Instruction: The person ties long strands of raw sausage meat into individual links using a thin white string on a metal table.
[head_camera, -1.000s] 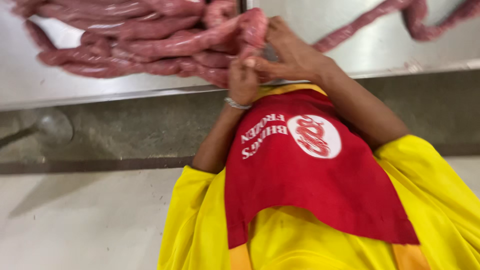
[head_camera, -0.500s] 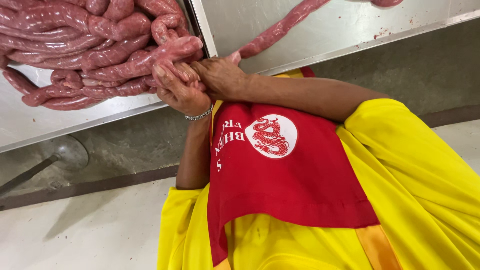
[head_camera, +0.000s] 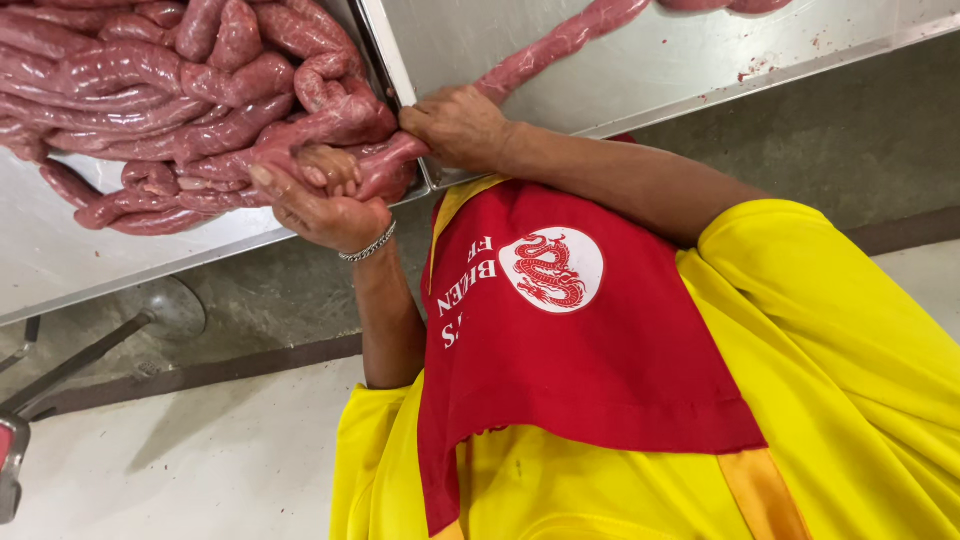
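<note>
Your left hand (head_camera: 320, 200), w/ a silver chain bracelet (head_camera: 367, 243) on the wrist, sits palm up at the near edge of the steel tray (head_camera: 60, 260), fingers curled closed around a raw pink sausage link (head_camera: 385, 165) at the edge of the heap. Your right hand (head_camera: 455, 125) is just beside it, touching the same run of sausage, fingers clamped shut on the casing where the long sausage rope (head_camera: 560, 45) comes in from the second steel tray (head_camera: 680, 60) on the right. So both hands grip one continuous length, close together, approx. at the seam where the two trays meet. The sausage pile (head_camera: 180, 90) fills the left tray: thick coiled links, glossy, stacked several deep, some loops drooping toward the tray's near rim. The rope on the right tray lies in a single line, running up and out of view at the top edge; a few reddish smears mark the metal near it. You're wearing a yellow shirt (head_camera: 850, 340) and a red apron (head_camera: 560, 370) w/ a white round dragon emblem (head_camera: 550, 270) on the chest. Below the trays there's a grey concrete ledge (head_camera: 800, 140), then pale floor (head_camera: 180, 470). A metal leg w/ a round foot (head_camera: 165, 305) stands on the ledge at lower left.
</note>
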